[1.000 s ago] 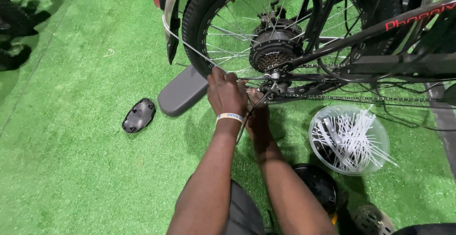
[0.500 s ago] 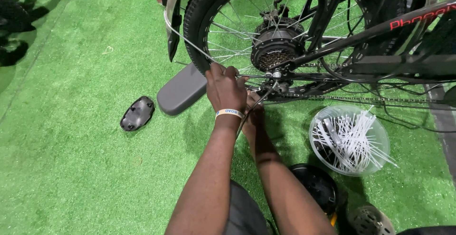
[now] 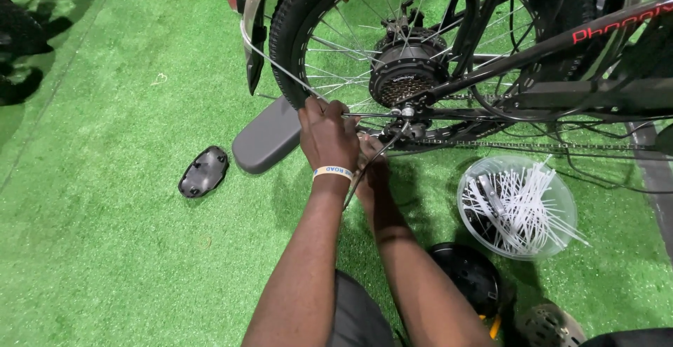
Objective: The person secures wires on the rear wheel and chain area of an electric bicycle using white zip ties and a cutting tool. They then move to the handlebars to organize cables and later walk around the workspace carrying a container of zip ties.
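Both hands work at the rear wheel (image 3: pixel 420 73) axle. The left hand (image 3: pixel 328 133) closes around a thin stay (image 3: pixel 280 63); the right hand (image 3: pixel 371 172) is partly hidden, so I cannot tell its grip. The fastening step seems in progress; the next move needs steady alignment.

**A:** how are the arms sitting?

**B:** both stretched forward, nearly parallel. left hand (image 3: pixel 328 135) knuckles up, fingers curled shut. right hand (image 3: pixel 373 173) tucked just beside and lower, half hidden, grip unclear.

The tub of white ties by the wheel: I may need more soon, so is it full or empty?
Neither: the tub holds a loose heap of ties, and some poke over its rim.
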